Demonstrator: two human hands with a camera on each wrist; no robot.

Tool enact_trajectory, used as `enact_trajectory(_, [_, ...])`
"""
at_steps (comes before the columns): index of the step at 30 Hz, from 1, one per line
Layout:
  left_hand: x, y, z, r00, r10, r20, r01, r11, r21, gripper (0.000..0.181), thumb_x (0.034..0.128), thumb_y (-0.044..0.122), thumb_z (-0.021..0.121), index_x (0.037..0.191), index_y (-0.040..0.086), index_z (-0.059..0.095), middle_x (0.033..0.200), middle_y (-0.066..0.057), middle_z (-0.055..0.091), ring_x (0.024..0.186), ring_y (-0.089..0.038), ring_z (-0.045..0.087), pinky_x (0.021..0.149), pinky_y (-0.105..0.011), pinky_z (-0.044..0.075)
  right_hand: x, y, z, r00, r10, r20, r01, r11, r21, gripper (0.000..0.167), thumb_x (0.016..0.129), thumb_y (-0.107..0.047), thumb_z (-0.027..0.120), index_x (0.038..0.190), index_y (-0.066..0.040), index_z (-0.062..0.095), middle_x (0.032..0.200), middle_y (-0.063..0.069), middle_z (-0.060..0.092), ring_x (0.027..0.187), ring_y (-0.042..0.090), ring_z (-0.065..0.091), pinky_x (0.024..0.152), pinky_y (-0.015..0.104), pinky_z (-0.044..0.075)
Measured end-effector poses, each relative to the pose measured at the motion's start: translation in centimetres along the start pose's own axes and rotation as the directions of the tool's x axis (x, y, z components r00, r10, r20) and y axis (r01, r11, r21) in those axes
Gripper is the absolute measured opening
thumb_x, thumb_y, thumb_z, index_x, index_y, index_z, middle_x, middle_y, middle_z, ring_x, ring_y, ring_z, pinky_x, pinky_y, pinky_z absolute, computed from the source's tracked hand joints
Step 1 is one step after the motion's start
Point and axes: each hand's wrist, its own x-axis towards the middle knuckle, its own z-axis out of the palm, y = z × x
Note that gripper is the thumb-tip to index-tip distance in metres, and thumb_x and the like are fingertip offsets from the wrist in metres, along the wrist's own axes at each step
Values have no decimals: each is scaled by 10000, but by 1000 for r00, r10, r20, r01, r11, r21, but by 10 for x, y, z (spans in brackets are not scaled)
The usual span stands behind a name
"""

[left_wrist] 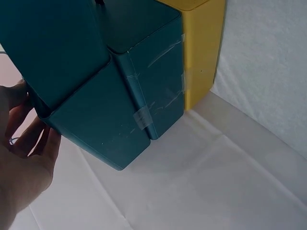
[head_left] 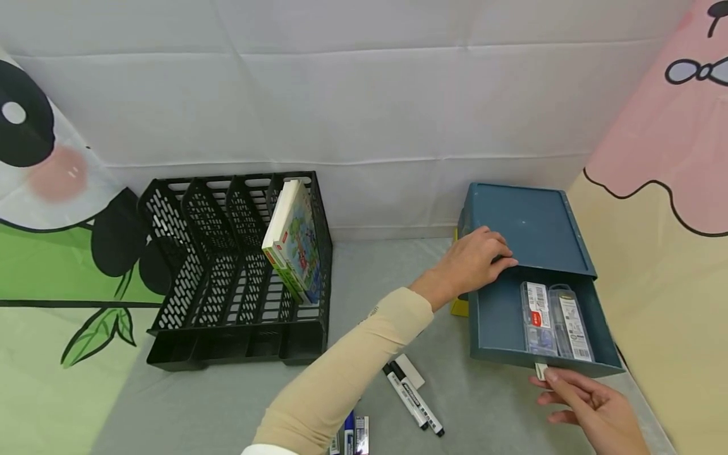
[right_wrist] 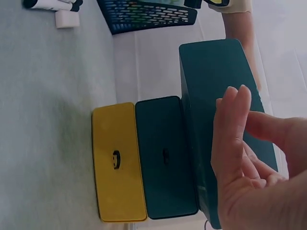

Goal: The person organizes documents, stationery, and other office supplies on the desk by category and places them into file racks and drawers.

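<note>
In the head view, a blue drawer unit (head_left: 526, 227) has its top drawer (head_left: 497, 322) pulled out. Inside the drawer lie two clear plastic cases, one with a red-and-white label (head_left: 538, 322) and one with a white label (head_left: 570, 322). My left hand (head_left: 474, 262) grips the unit's front edge at the left, above the drawer; the left wrist view shows its fingers (left_wrist: 36, 139) bent against the side. At the drawer's front, my right hand (head_left: 597, 404) pinches a small pale handle (head_left: 541, 371) between thumb and fingers. That handle is hidden behind the hand in the right wrist view.
A black mesh file rack (head_left: 239, 265) stands at the left with books (head_left: 298, 246) in its right slot. Two markers (head_left: 412, 398) and a white block (head_left: 409, 371) lie on the grey table. Beneath the top drawer sit another blue drawer (right_wrist: 165, 158) and a yellow one (right_wrist: 117, 191).
</note>
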Motion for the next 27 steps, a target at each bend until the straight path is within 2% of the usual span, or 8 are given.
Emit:
enact_trajectory(9, [1, 0, 1, 1000, -16, 10, 15, 1000, 18, 288, 1036, 350, 626, 1204, 175, 781, 1200, 51, 720, 1113, -102, 594, 912, -140, 465, 2, -3, 1, 999, -18, -30, 17, 1000, -5, 727, 978, -546, 642, 1402, 41, 577, 1072, -11, 780, 851, 136, 723, 724, 323, 609])
enact_trajectory(14, [1, -1, 1, 1000, -20, 12, 20, 1000, 10, 284, 1033, 351, 633, 1200, 177, 783, 1202, 55, 719, 1121, -98, 593, 913, -135, 466, 8, -7, 2, 999, -26, -39, 27, 999, 31, 687, 992, -530, 629, 1394, 24, 584, 1031, -83, 779, 851, 127, 704, 731, 306, 602])
enact_trajectory(17, [2, -1, 1, 1000, -24, 16, 24, 1000, 8, 286, 1035, 355, 629, 1200, 180, 783, 1206, 57, 717, 1125, -96, 592, 915, -134, 466, 11, -10, 3, 997, -60, -51, 64, 995, 74, 636, 985, -514, 647, 1349, 7, 625, 995, -112, 777, 835, 127, 705, 719, 305, 603])
enact_trajectory(23, [2, -1, 1, 1000, -22, 18, 22, 1000, 4, 271, 1040, 342, 625, 1196, 188, 785, 1219, 55, 713, 1133, -98, 596, 920, -139, 470, 19, -18, 4, 987, -149, -52, 157, 968, 197, 416, 964, -435, 709, 1198, -92, 743, 971, -65, 787, 807, 147, 722, 659, 315, 601])
enact_trajectory(27, [2, 0, 0, 1000, -25, 19, 25, 1000, 3, 262, 1041, 332, 625, 1194, 192, 785, 1230, 56, 709, 1134, -98, 593, 928, -139, 466, 25, -24, 5, 981, -184, -53, 191, 954, 231, 390, 958, -421, 723, 1183, -104, 753, 975, -56, 789, 805, 140, 720, 647, 307, 596])
